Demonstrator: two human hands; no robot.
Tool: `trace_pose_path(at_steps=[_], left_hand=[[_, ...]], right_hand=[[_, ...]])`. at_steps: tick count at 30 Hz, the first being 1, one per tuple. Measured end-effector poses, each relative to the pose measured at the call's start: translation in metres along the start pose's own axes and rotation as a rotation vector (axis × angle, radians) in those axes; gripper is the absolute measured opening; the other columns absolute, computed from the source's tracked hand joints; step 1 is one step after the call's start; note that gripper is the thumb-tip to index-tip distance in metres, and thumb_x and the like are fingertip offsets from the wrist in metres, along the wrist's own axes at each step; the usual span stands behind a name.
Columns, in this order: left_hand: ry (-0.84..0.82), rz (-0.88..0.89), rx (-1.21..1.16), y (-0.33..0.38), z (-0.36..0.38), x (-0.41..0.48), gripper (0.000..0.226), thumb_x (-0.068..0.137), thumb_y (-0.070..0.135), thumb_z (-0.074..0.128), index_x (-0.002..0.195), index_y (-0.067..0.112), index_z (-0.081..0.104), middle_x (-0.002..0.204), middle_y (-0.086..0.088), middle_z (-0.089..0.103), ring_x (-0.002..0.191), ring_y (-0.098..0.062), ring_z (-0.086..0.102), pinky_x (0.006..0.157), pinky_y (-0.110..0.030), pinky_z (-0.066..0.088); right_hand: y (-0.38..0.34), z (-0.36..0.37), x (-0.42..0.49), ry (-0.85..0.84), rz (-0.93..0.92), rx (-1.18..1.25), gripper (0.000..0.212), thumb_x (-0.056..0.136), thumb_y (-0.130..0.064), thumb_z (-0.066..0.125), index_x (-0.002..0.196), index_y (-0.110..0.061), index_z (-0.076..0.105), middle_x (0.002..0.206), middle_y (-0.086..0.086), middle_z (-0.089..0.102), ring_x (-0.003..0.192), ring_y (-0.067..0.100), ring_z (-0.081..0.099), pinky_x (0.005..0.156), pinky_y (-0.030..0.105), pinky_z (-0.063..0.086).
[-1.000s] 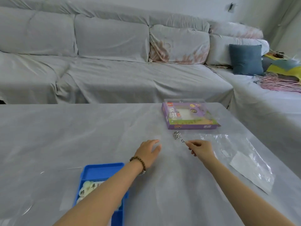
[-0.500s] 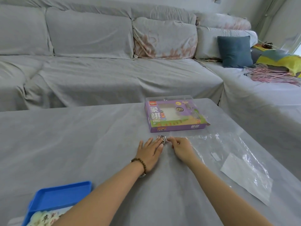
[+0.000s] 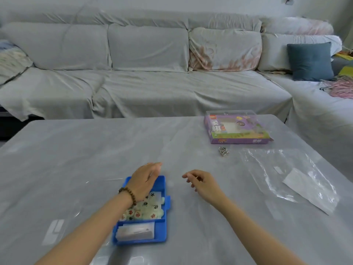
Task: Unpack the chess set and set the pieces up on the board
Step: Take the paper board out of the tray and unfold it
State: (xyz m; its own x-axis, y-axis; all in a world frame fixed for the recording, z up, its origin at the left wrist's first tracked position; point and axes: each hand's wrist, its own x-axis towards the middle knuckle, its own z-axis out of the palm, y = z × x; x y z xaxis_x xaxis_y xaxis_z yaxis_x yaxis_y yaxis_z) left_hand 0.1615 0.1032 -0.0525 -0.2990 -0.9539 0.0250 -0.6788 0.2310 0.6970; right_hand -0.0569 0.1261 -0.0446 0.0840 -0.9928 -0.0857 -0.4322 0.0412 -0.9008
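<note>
Over the desk (image 3: 95, 159), a relaxed left hand (image 3: 145, 181) hung above the tray (image 3: 162, 232) of pieces (image 3: 150, 209), right hand (image 3: 204, 185) loosely curled, empty.

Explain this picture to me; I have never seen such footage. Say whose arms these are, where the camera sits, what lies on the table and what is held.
No machine here: a person wears one camera on the head, looking down at their bare arms. On the covered table lie a blue tray of round chess pieces, a purple box, metal rings and a clear plastic bag. The left hand is above the tray's far end, the right hand right of it, fingers loosely curled. Neither visibly holds anything.
</note>
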Motion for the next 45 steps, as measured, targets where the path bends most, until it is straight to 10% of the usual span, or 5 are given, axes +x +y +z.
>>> trace_pose_path(at_steps=[15,22,29,37,45], left_hand=[[0.006,-0.073,-0.034,-0.042,-0.011,-0.146,0.076,0.055,0.091,0.036,0.111,0.044,0.055,0.131,0.027,0.034,0.126,0.007,0.021,0.109,-0.022,0.019],[0.197,-0.228,-0.626,-0.013,-0.021,-0.135,0.005,0.086,0.015,0.064,0.086,0.019,0.067,0.083,0.003,0.071,0.082,-0.013,0.067,0.076,-0.027,0.054],[0.317,-0.344,-0.834,0.009,-0.03,-0.128,0.014,0.085,0.017,0.065,0.076,0.006,0.064,0.066,-0.004,0.068,0.058,-0.014,0.065,0.053,-0.022,0.053],[-0.072,-0.151,0.206,-0.029,0.001,-0.128,0.058,0.091,0.062,0.012,0.143,0.04,0.023,0.152,0.008,0.024,0.142,-0.02,0.011,0.117,-0.042,0.006],[-0.092,-0.259,0.48,-0.065,-0.01,-0.11,0.118,0.039,0.085,-0.032,0.145,0.041,-0.003,0.155,0.011,-0.011,0.143,-0.022,-0.013,0.113,-0.05,-0.008]], right_hand=[[-0.029,0.073,-0.068,-0.381,-0.242,-0.621,0.024,0.076,-0.043,0.072,0.093,-0.026,0.07,0.115,-0.013,0.057,0.11,0.006,0.041,0.098,0.023,0.031],[-0.059,0.071,-0.069,-0.144,-0.001,0.141,0.015,0.09,-0.027,0.061,0.084,-0.014,0.063,0.077,0.011,0.067,0.071,0.015,0.06,0.076,0.032,0.051],[-0.07,0.083,-0.071,-0.083,0.118,0.365,0.01,0.088,-0.018,0.064,0.086,-0.008,0.066,0.076,0.003,0.068,0.068,0.011,0.065,0.059,0.025,0.056],[-0.049,0.065,-0.053,0.181,0.166,0.311,0.017,0.09,-0.015,0.061,0.076,-0.004,0.064,0.072,0.008,0.062,0.068,0.018,0.058,0.051,0.017,0.052],[-0.041,0.066,-0.041,0.186,0.141,0.305,0.02,0.095,-0.015,0.051,0.091,-0.001,0.065,0.078,0.008,0.061,0.069,0.015,0.058,0.057,0.016,0.054]])
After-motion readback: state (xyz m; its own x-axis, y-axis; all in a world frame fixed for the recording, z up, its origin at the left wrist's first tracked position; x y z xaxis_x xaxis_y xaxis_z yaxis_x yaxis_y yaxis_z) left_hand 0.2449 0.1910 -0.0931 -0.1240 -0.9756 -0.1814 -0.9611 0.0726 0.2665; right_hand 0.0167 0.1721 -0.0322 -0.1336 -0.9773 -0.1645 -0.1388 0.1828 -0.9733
